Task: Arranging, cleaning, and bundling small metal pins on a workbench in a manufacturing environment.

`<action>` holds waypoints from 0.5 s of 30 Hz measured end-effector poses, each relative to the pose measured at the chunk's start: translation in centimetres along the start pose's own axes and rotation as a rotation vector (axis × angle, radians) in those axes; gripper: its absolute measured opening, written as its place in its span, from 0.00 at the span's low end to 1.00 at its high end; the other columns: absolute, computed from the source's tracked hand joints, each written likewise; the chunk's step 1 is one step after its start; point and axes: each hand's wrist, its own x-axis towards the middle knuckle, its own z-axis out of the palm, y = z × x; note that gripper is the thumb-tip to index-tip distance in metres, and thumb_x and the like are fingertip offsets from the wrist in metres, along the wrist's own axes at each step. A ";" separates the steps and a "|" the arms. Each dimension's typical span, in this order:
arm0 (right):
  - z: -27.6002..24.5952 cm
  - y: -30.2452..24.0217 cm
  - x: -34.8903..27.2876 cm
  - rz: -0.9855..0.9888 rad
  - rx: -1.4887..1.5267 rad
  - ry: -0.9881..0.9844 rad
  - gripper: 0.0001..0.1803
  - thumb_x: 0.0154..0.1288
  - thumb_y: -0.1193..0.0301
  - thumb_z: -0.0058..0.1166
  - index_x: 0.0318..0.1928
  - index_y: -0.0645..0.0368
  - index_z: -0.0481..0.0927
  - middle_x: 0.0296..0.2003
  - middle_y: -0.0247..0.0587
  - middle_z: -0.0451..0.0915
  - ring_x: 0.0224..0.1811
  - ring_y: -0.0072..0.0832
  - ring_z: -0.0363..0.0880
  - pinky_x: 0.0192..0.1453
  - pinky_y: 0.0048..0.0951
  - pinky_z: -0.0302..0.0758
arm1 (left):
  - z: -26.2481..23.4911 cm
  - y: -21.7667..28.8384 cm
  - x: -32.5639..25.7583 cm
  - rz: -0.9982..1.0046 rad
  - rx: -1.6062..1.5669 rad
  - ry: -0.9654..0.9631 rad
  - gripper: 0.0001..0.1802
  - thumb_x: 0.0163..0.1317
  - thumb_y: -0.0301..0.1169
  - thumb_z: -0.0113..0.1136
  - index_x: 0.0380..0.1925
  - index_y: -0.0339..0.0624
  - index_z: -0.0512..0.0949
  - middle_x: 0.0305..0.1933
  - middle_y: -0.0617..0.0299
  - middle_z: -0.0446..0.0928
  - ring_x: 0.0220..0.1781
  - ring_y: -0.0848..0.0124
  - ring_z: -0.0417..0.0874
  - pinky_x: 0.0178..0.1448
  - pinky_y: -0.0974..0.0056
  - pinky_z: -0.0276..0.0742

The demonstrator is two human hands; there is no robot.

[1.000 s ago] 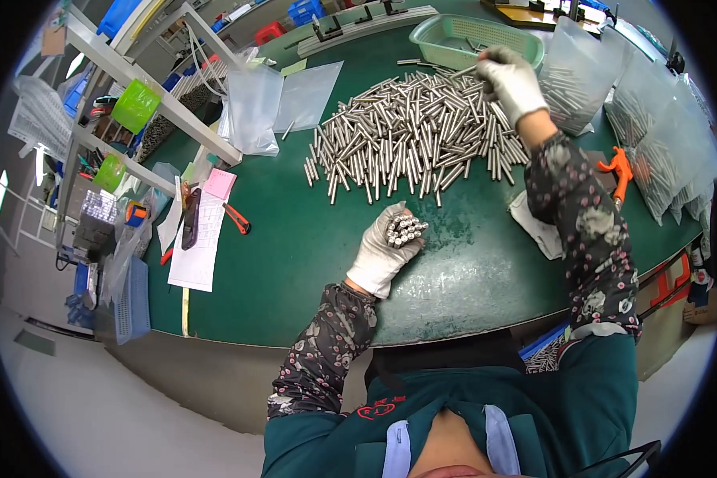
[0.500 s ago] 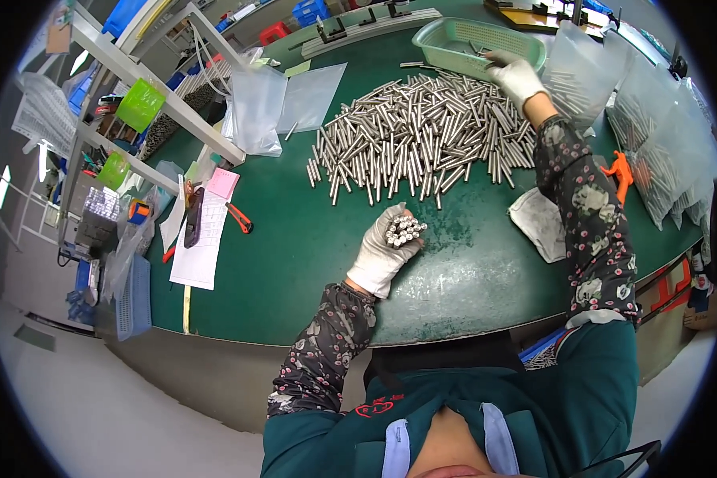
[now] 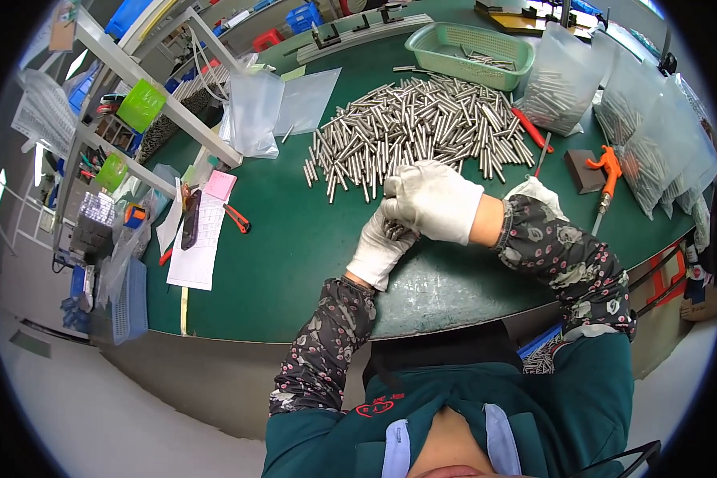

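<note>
Left hand [image 3: 372, 251]: my fingers are wrapped around a bundle of rods [image 3: 394, 231], held over the table [image 3: 283, 263] just on my side of the pile [image 3: 422, 119]. Only part of the bundle shows below my right hand [image 3: 436, 201], which lies across the top of the left with fingers bent down. I cannot tell whether those right fingers pinch a rod or are bare of one.

Handling, judged by eye: each rod stiff, fairly light alone, weighty as a bunch; hard to break. Smooth round sides probably slide on one another, so I would grip the bunch around its middle and pick singles by the shaft, near an end.

Materials: rods are straight grey metal cylinders with a dull shine, lying at all angles in the pile. My white gloves look like soft fabric, creased at the wrists. Green basket [image 3: 419, 57]: plastic, a few rods inside. Bag [image 3: 564, 84]: thin, cloudy plastic, slumped around more rods. Tabletop: smooth green, glossy near my edge.
</note>
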 end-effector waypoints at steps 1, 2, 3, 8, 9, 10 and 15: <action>-0.2 -0.1 0.2 -0.043 -0.080 -0.031 0.05 0.47 0.69 0.52 0.26 0.54 0.77 0.26 0.35 0.73 0.34 0.34 0.74 0.36 0.33 0.71 | -0.1 0.0 0.0 0.037 0.164 0.015 0.22 0.46 0.17 0.62 0.43 0.42 0.69 0.36 0.69 0.73 0.38 0.79 0.74 0.43 0.73 0.73; -0.3 -0.5 0.2 -0.100 -0.179 -0.068 0.06 0.49 0.67 0.49 0.25 0.54 0.76 0.25 0.34 0.73 0.32 0.31 0.73 0.34 0.31 0.69 | -0.2 -0.1 0.1 0.073 0.328 0.030 0.20 0.47 0.18 0.62 0.41 0.42 0.69 0.35 0.68 0.73 0.37 0.78 0.74 0.43 0.73 0.73; -0.2 -0.7 0.3 -0.102 -0.178 -0.071 0.06 0.49 0.67 0.49 0.25 0.54 0.76 0.25 0.34 0.73 0.32 0.31 0.73 0.34 0.31 0.69 | -0.3 -0.3 0.2 0.073 0.327 0.032 0.20 0.47 0.18 0.62 0.41 0.42 0.69 0.35 0.68 0.73 0.37 0.78 0.74 0.43 0.73 0.73; 0.7 -1.3 0.8 -0.132 -0.404 -0.063 0.08 0.52 0.68 0.47 0.25 0.59 0.75 0.22 0.36 0.71 0.28 0.29 0.71 0.30 0.27 0.65 | -0.9 -0.8 1.1 0.496 1.093 0.054 0.20 0.47 0.20 0.63 0.41 0.40 0.69 0.35 0.65 0.75 0.38 0.75 0.76 0.43 0.70 0.73; 0.7 -1.4 1.0 -0.128 -0.433 -0.060 0.08 0.52 0.68 0.47 0.25 0.60 0.74 0.21 0.36 0.71 0.28 0.30 0.71 0.29 0.27 0.66 | -0.9 -0.9 1.1 0.495 1.093 0.054 0.20 0.47 0.20 0.63 0.41 0.40 0.69 0.35 0.65 0.75 0.38 0.75 0.76 0.43 0.70 0.73; 0.6 -1.3 1.0 -0.128 -0.432 -0.060 0.08 0.52 0.68 0.47 0.25 0.60 0.74 0.21 0.36 0.71 0.28 0.30 0.71 0.29 0.27 0.66 | -0.9 -1.0 1.2 0.478 0.978 0.045 0.21 0.46 0.20 0.63 0.41 0.40 0.69 0.36 0.64 0.75 0.39 0.75 0.76 0.44 0.70 0.73; -1.9 0.6 0.5 -0.041 -0.221 0.009 0.06 0.48 0.69 0.49 0.26 0.57 0.76 0.25 0.35 0.72 0.31 0.30 0.74 0.33 0.30 0.71 | -0.1 0.3 0.5 -0.087 0.132 0.022 0.22 0.46 0.18 0.62 0.43 0.39 0.68 0.40 0.63 0.76 0.42 0.75 0.77 0.48 0.70 0.73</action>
